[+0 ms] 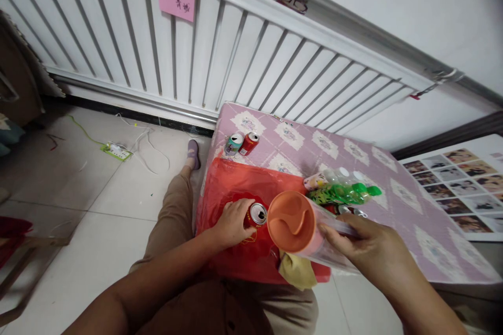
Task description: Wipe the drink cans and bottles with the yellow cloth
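Observation:
My left hand [232, 224] is wrapped round a red drink can [257, 214] whose opened top faces up. The can stands over a red plastic bag [226, 178] spread on the bed-like surface; its base is hidden. With my right hand [369, 248] I grip the handle of a clear pitcher [334, 259], tilted so that its orange lid [293, 222] faces me, close beside the can. Whether liquid is running out cannot be seen. Below the pitcher lies a yellow cloth [298, 271], partly covered by it.
A teal can [234, 144] and another red can [249, 143] stand near the far left corner of the patterned purple cover [322, 146]. Beyond the pitcher lie several green-capped bottles [353, 193] and a paper cup [315, 181]. A white radiator [220, 47] runs behind; a power strip [118, 152] is on the floor.

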Available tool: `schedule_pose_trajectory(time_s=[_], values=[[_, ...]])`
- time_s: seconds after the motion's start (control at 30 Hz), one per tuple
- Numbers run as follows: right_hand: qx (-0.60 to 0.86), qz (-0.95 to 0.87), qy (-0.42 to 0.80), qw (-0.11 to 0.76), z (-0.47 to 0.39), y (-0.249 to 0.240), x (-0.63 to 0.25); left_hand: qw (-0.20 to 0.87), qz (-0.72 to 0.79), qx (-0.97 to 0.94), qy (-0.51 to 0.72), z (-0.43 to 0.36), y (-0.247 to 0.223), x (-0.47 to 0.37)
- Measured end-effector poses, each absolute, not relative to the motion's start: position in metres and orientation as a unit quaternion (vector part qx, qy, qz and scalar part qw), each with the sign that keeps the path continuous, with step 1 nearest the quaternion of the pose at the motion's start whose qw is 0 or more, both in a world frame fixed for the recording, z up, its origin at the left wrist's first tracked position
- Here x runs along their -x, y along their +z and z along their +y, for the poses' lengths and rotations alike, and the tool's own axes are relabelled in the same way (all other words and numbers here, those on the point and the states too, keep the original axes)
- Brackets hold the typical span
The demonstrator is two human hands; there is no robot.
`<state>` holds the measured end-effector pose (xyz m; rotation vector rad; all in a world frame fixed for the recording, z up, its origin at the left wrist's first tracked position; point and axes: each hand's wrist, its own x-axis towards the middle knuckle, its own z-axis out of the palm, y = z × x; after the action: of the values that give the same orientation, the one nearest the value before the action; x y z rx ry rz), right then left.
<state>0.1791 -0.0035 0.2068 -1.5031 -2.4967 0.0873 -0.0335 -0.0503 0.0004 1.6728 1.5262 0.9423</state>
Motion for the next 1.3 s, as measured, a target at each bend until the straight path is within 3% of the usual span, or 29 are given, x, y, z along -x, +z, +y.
schedule_pose_trajectory(time_s=[1.3], values=[[0.508, -0.854, 0.014, 0.107, -0.0031, 0.2032, -0.1785, 0.334, 0.588, -0.644, 0.359, -0.0496, -0.0005, 0.0339]])
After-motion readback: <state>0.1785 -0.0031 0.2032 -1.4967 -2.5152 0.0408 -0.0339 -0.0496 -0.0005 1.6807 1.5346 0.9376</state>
